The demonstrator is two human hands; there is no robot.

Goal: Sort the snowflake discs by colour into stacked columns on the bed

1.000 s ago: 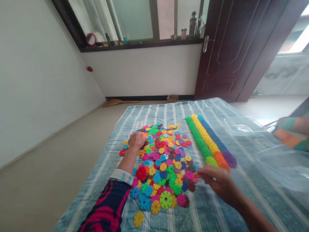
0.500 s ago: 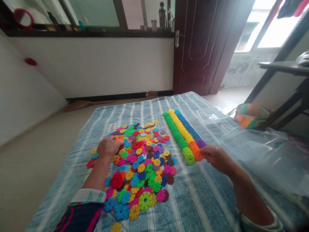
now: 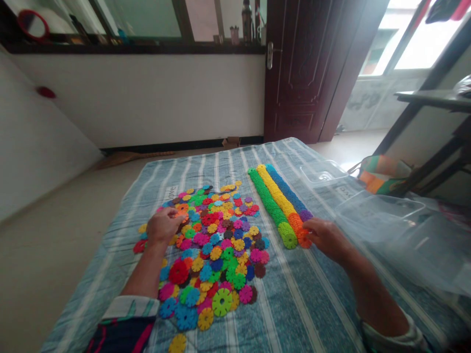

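Many colourful notched flower discs lie in a loose, overlapping pile on the bed. At the pile's far left, my left hand is closed, its fingertips against an orange disc. To the right, three long rows of stacked discs lie side by side: a green row ending in light green, a yellow row ending in orange, and a blue row ending in purple. My right hand pinches an orange disc at the near end of the yellow-orange row. Its fingertips are partly hidden.
A blue striped sheet covers the bed. Clear plastic boxes and a clear lid lie to the right. Beyond the bed are a brown door and a windowsill with a bottle and a mirror.
My right hand has shifted slightly, and the orange disc at the row's near end shows more of its face. The left hand's fingers have moved a little at the orange disc.
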